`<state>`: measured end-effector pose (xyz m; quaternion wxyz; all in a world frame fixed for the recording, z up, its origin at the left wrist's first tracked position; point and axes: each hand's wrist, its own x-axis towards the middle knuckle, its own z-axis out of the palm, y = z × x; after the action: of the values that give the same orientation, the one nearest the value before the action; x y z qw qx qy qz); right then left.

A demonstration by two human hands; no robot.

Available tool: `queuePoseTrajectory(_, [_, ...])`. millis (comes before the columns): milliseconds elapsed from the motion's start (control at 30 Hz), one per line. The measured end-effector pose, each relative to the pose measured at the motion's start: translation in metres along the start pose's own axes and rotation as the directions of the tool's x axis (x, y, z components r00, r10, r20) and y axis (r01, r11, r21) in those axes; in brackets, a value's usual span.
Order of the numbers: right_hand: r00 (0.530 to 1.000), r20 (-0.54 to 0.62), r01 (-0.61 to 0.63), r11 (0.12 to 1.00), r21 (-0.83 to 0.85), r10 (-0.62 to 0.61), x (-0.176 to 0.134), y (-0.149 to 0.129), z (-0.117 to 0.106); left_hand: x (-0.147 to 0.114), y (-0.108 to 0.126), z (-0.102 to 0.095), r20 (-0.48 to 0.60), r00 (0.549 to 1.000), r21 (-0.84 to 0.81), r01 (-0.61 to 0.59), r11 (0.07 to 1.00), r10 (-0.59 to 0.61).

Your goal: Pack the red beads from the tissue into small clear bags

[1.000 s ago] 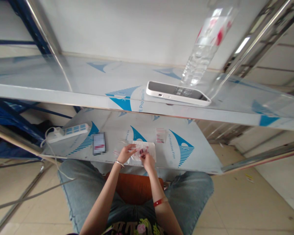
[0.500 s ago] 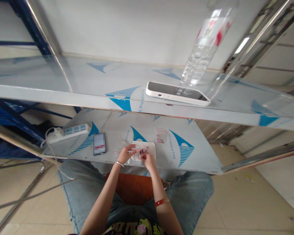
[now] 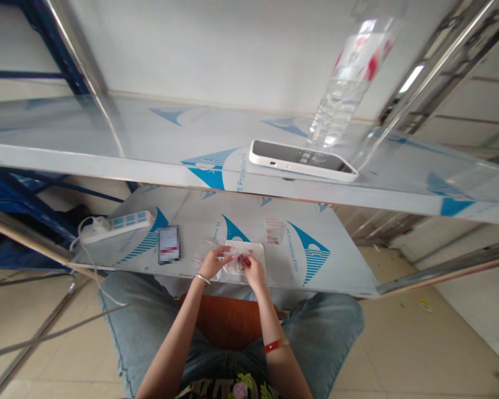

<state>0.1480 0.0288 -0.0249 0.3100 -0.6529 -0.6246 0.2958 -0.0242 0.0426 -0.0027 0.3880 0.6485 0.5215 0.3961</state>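
Note:
Both of my hands work over a white pad or shallow tray at the lower shelf's front edge. My left hand, a silvery bangle at its wrist, has its fingers closed on the edge of a clear plastic bag. At the bag's right side, my right hand pinches a small dark red piece, mostly hidden by the fingers. More clear film with reddish marks lies beside my left hand. A small clear packet with red stripes rests to the right of the pad.
A phone-like card, blurred out, and a white power strip with a cable lie left on the lower shelf. The upper shelf overhangs it, carrying a white-cased phone and a water bottle.
My right fingers have shifted slightly right and turned, so less of the dark red piece shows. My left hand stays almost in place.

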Motion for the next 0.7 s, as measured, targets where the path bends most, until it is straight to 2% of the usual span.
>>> queuePoseTrajectory(133, [0.987,-0.138,0.104,0.977,0.187,-0.078,0.004,-0.012,-0.006,0.0,-0.001,-0.001,0.018,1.0,0.0,0.006,1.0,-0.006])
queuePoseTrajectory(267, [0.968,-0.203,0.198,0.945,0.261,-0.147,0.004,-0.025,-0.01,0.0,-0.004,-0.001,0.028,1.0,0.015,0.012,1.0,-0.012])
queuePoseTrajectory(700, [0.979,-0.124,0.19,0.943,0.272,-0.162,0.002,-0.029,-0.003,-0.001,-0.003,-0.002,0.078,0.997,0.003,0.008,1.0,-0.008])
